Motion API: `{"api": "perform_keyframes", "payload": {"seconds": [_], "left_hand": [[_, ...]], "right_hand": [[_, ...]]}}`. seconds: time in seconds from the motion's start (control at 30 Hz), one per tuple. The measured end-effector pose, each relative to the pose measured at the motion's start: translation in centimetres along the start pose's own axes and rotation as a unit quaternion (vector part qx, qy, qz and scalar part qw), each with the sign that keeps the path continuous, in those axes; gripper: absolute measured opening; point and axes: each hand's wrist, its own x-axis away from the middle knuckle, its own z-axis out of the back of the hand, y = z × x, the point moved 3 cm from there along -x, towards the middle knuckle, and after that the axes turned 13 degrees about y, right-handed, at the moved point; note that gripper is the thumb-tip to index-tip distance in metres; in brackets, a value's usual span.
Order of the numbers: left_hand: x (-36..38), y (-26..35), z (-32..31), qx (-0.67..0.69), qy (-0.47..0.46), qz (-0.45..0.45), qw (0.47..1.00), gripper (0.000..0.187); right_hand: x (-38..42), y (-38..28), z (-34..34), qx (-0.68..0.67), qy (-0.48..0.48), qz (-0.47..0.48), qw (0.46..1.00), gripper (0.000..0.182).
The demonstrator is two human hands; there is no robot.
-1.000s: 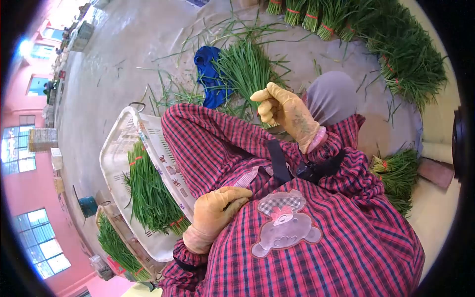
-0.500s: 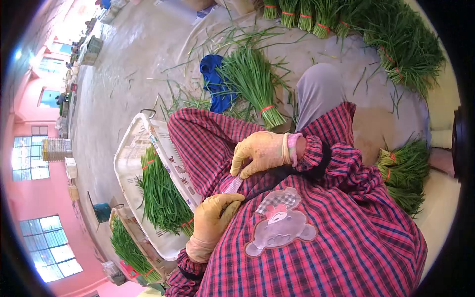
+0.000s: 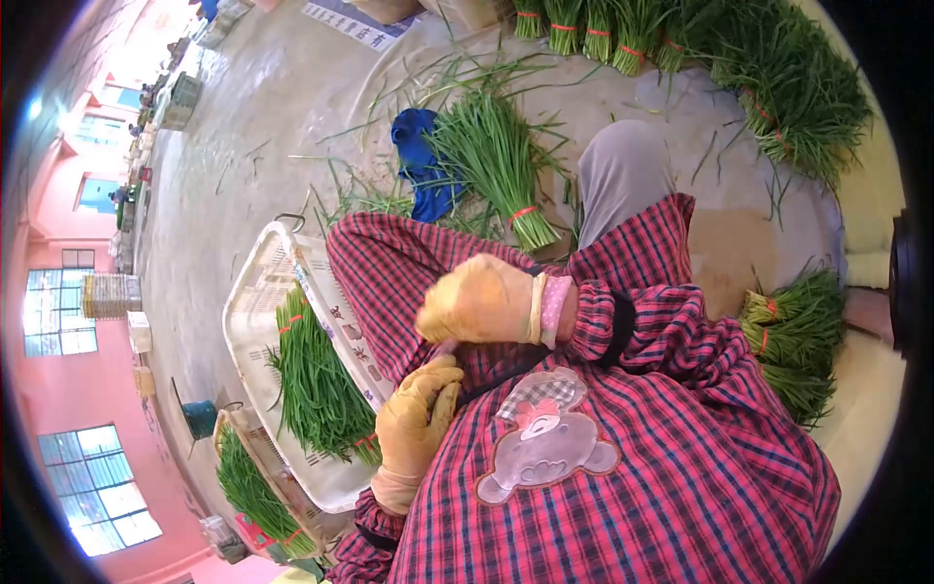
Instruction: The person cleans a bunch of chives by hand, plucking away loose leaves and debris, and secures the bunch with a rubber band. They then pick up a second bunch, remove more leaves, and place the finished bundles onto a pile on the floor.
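Both hands wear yellowish gloves and are close together over the lap, in front of the red checked garment (image 3: pixel 603 467). My left hand (image 3: pixel 413 423) has its fingers curled and pressed together near the waist; what it grips is too small to name. Just above it, my right hand (image 3: pixel 486 302) is closed and partly blurred by motion, its fingertips turned down and whatever they hold hidden. A small pale purple bit shows between the hands. Beyond the knees, a banded bundle of green stalks (image 3: pixel 496 161) lies beside a blue cloth (image 3: pixel 418 161).
On the left, a white basket (image 3: pixel 255 292) holds green bundles, with another filled basket (image 3: pixel 226 419) behind it. Banded bundles (image 3: pixel 632 39) line the top right, and more (image 3: pixel 793 336) lie at the right. Loose stalks are scattered on the floor sheet.
My right hand has moved left and closed, now blurred. My left hand's fingers have curled in more. The checked piece of cloth between the hands no longer shows.
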Motion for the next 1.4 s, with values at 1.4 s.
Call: {"api": "perform_keyframes", "payload": {"seconds": [1.4], "left_hand": [[-3.5, 1.7, 1.8, -0.102, -0.084, -0.068, 0.989, 0.027]], "right_hand": [[1.1, 1.4, 2.6, -0.287, 0.118, -0.164, 0.936, 0.030]]}}
